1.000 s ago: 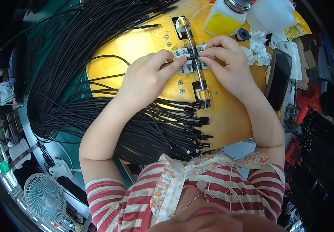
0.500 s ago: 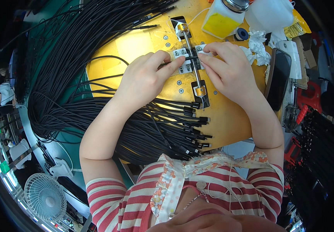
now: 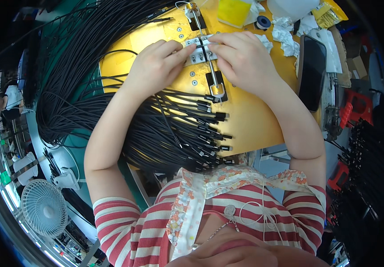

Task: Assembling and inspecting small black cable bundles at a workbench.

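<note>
Cables (image 3: 156, 142) lie left of the fixture (image 3: 196, 58), a phone (image 3: 312, 73) right, a fan (image 3: 45, 208) left, apparently off the worktop (image 3: 254, 120).

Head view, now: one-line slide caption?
Left hand and right hand at a small metal fixture on a gold-coloured board, black cables bunched alongside.

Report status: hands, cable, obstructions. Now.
Left fingers, right fingers at black cable, grip unclear. Cable at metal fixture. Cable bundle nearby, toward body.
</note>
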Tool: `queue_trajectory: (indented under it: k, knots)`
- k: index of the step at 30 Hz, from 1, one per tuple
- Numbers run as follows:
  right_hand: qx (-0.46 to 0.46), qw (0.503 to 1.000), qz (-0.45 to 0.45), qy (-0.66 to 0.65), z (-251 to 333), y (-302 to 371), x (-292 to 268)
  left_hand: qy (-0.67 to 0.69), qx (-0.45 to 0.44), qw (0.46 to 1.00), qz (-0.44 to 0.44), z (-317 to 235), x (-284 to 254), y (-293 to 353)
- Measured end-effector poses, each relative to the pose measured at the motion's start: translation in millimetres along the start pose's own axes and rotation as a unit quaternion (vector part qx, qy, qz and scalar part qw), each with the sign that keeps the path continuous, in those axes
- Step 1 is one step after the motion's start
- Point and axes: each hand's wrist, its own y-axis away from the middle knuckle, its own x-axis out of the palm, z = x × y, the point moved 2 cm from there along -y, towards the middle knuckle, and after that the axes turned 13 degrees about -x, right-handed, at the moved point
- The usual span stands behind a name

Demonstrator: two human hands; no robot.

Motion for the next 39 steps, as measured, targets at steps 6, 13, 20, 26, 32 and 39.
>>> queue_trajectory:
  k: [6, 13, 20, 26, 32, 39]
  knots:
    - [-0.043, 0.992, -0.122, 0.011, 6.9, -8.3, -4.7, 0.044, -0.086, 0.995, 0.009, 4.3, -13.6, 0.4]
    - [-0.120, 0.989, -0.086, 0.018, 35.5, -15.5, -7.7, 0.078, -0.116, 0.965, 0.221, -36.7, -48.0, 59.2]
    - [-0.172, 0.966, 0.186, 0.061, 81.8, -4.6, 10.9, -0.049, -0.207, 0.936, 0.281, -85.4, -86.3, 168.5]
    - [-0.255, 0.918, 0.188, -0.237, 117.2, 0.1, 12.1, -0.186, -0.130, 0.964, 0.140, -85.8, -57.8, 210.2]
    - [-0.305, 0.899, 0.062, -0.309, 113.4, -0.6, 23.6, -0.093, -0.047, 0.982, 0.159, -86.2, -60.3, 161.2]
    - [-0.296, 0.937, -0.066, -0.174, 80.4, -13.9, 5.1, -0.062, 0.049, 0.972, 0.220, -78.9, -115.5, 190.0]
